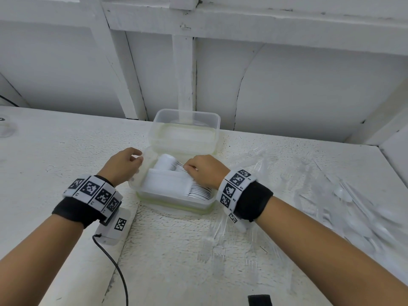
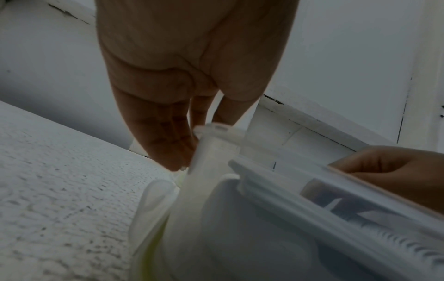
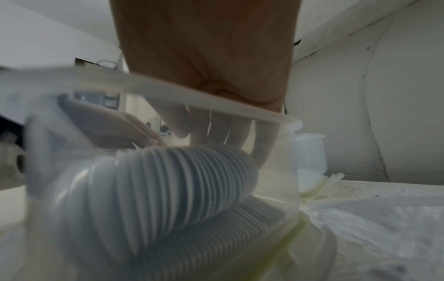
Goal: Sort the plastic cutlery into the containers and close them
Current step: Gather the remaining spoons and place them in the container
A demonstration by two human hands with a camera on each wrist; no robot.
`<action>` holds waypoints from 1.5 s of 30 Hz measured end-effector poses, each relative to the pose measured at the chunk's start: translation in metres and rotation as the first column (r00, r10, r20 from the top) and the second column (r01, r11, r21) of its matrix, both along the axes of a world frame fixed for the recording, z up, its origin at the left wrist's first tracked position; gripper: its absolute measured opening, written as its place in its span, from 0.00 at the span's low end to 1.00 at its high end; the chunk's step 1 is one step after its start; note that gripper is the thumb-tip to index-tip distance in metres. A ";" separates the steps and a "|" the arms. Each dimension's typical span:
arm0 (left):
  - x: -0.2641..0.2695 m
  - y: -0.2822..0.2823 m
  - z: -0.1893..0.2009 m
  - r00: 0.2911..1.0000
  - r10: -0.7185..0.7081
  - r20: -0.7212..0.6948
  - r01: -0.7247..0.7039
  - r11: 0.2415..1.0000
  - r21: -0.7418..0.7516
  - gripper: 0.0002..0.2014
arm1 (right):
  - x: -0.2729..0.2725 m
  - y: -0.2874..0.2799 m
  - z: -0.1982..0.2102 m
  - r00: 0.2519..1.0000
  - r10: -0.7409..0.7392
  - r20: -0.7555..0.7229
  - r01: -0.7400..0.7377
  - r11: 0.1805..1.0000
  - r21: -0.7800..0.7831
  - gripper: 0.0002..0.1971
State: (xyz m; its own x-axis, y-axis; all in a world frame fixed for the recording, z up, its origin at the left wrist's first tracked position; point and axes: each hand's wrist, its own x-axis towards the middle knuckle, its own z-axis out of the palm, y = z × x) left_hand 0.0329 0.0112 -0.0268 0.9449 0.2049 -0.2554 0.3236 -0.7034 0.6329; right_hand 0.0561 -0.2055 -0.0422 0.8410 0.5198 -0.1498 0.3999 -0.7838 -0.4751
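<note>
A clear container (image 1: 172,204) stands in front of me, holding nested stacks of white spoons (image 1: 199,192). My left hand (image 1: 134,160) is at its left wall; in the left wrist view the fingers (image 2: 168,136) and thumb pinch the side latch flap (image 2: 216,148). My right hand (image 1: 194,167) is inside the container, and its straight fingers (image 3: 216,129) touch the far end of the spoon stack (image 3: 168,180). A second clear container (image 1: 187,120) stands just behind the first. Loose clear forks (image 1: 220,244) and white spoons (image 1: 353,213) lie on the table to the right.
A white marker box (image 1: 114,226) with a black cable (image 1: 119,272) lies under my left wrist. A white panelled wall rises right behind the containers. A black item (image 1: 259,300) shows at the bottom edge.
</note>
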 end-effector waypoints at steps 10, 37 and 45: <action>-0.028 -0.046 0.033 0.906 -0.101 0.411 0.065 0.993 0.102 0.13 | -0.028 -0.079 0.042 0.974 -0.190 0.123 0.141 0.935 0.326 0.14; 0.029 -0.429 -0.008 0.398 -0.913 -0.087 0.858 0.337 0.388 0.19 | -0.091 -0.374 0.000 0.674 -0.737 0.040 0.738 0.671 -0.077 0.12; 0.040 -0.454 -0.023 0.289 -0.890 -0.353 0.820 0.040 0.571 0.17 | -0.078 -0.397 -0.006 0.540 -0.836 0.095 0.834 0.517 -0.194 0.15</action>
State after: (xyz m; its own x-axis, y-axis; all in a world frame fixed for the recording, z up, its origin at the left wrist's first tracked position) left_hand 0.0730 -0.4423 -0.0501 0.5669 -0.7171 -0.4056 -0.7962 -0.6033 -0.0461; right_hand -0.0220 -0.6028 -0.0485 0.8708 -0.4623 -0.1675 -0.4915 -0.8266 -0.2742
